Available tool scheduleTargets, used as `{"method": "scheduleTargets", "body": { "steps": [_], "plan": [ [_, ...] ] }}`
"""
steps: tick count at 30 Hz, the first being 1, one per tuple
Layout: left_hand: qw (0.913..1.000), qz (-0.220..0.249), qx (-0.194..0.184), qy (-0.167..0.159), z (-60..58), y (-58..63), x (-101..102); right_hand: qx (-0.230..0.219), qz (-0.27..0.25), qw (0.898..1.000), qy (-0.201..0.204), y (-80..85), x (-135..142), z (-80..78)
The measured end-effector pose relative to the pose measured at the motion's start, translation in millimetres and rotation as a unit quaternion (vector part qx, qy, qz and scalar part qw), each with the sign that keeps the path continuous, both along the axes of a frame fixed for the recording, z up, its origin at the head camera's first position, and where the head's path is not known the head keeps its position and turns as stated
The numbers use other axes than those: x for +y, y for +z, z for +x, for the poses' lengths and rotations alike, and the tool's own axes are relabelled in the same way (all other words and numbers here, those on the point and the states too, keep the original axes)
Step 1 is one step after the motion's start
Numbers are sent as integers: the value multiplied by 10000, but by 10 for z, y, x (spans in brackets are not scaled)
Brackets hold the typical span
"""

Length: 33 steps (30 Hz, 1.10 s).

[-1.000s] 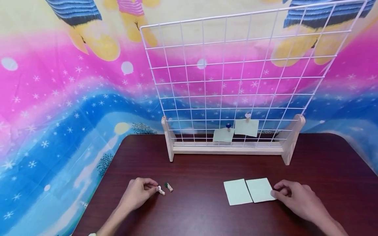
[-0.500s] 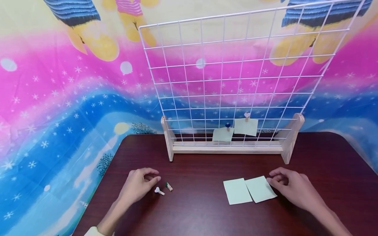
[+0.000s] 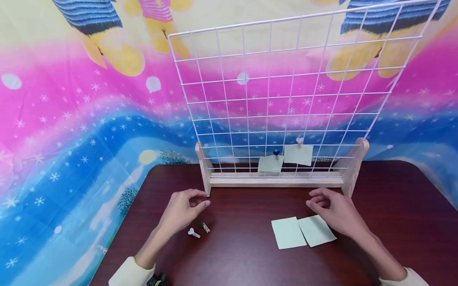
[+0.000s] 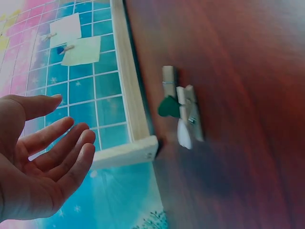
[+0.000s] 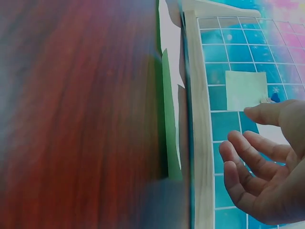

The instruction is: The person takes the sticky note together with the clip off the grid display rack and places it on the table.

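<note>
My left hand [image 3: 183,210] is held over the table with loosely bent fingers and nothing in them. Just below it on the tabletop lie two small wooden clothespins: one with a white heart [image 3: 191,230], the other with a green heart [image 4: 169,106]. On the other side, my right hand [image 3: 334,210] hovers past the far edge of two pale green paper notes, also holding nothing. The left note [image 3: 288,233] lies flat; the right note [image 3: 317,231] is turned a little and overlaps its edge.
A white wire grid [image 3: 300,17] stands in a wooden base [image 3: 275,182] at the table's back. Two notes hang low on it, one [image 3: 270,164] under a dark blue clothespin [image 3: 276,152], one [image 3: 298,155] under a white-heart clothespin [image 3: 299,140]. A printed cloth [image 3: 71,167] hangs behind.
My left hand has let go of the white-heart clothespin and moved up and right. The right hand has left the right note, now turned slightly, and moved up and left.
</note>
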State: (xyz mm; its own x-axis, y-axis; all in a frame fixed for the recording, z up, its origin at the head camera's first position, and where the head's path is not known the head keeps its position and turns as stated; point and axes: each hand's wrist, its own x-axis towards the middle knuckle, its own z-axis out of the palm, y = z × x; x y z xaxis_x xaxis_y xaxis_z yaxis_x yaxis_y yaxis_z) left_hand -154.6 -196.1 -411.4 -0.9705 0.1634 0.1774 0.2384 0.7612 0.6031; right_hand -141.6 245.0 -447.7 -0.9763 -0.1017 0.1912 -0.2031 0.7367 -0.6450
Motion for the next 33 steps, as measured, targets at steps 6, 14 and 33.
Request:
{"method": "scheduleTargets", "body": {
  "steps": [6, 14, 33],
  "plan": [
    [9997, -17, 225, -80, -129, 80, 191, -15, -145, 9999, -24, -9, -107, -117],
    [9972, 244, 489, -509, -314, 123, 475, 195, -257, 9995, -52, -7, -241, -264],
    [9899, 17, 883, -1105, -624, 361, 1056, 301, -666, 9973, -28, -35, -510, -545]
  ]
}}
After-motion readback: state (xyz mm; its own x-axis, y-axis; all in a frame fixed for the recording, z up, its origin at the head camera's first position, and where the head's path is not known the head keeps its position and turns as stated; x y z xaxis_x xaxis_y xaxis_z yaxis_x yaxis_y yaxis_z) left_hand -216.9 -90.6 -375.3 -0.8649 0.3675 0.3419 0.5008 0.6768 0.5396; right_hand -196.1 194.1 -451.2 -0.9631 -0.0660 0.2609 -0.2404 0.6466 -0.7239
